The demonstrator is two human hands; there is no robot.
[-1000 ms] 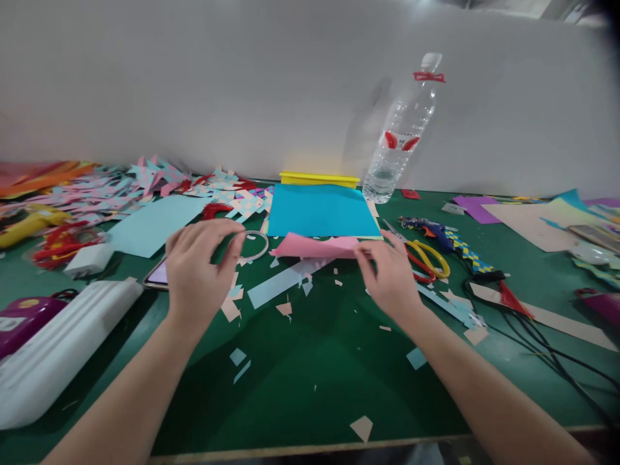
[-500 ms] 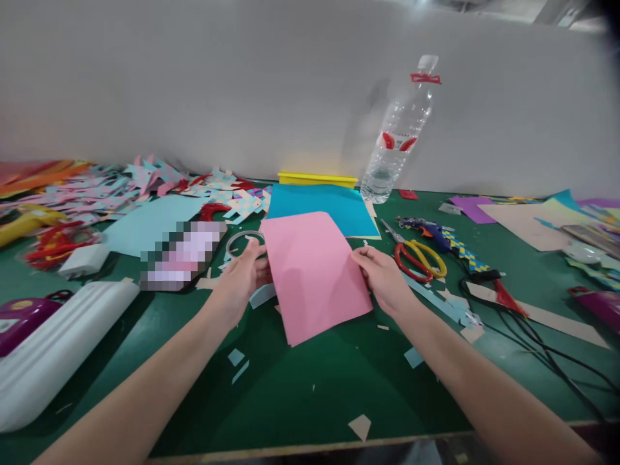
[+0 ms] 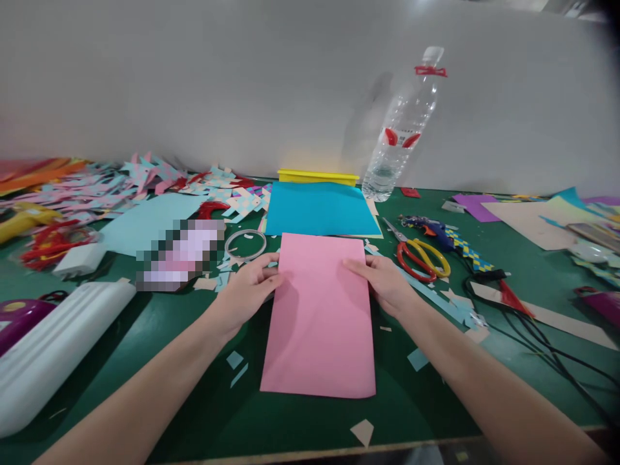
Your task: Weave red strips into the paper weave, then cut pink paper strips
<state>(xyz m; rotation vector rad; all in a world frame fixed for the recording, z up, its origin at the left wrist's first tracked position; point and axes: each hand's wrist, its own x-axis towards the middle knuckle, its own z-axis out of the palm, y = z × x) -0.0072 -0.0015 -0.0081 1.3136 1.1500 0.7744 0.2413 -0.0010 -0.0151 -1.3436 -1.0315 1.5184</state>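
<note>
1. A flat, rectangular pink paper sheet (image 3: pixel 320 323) is over the green counter (image 3: pixel 217 420).
2. Its long axis points toward the grey wall (image 3: pixel 194 84).
3. Left hand (image 3: pixel 245 287) and right hand (image 3: pixel 386 282) pinch its opposite long edges.

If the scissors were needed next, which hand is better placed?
Likely the right hand: it holds the pink paper by its right edge, close to the scissors. The left hand holds the opposite edge, farther away.

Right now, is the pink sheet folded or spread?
Looks spread: the pink sheet shows one broad face, no visible crease, left hand and right hand at its side edges. Second layer underneath: cannot tell.
</note>
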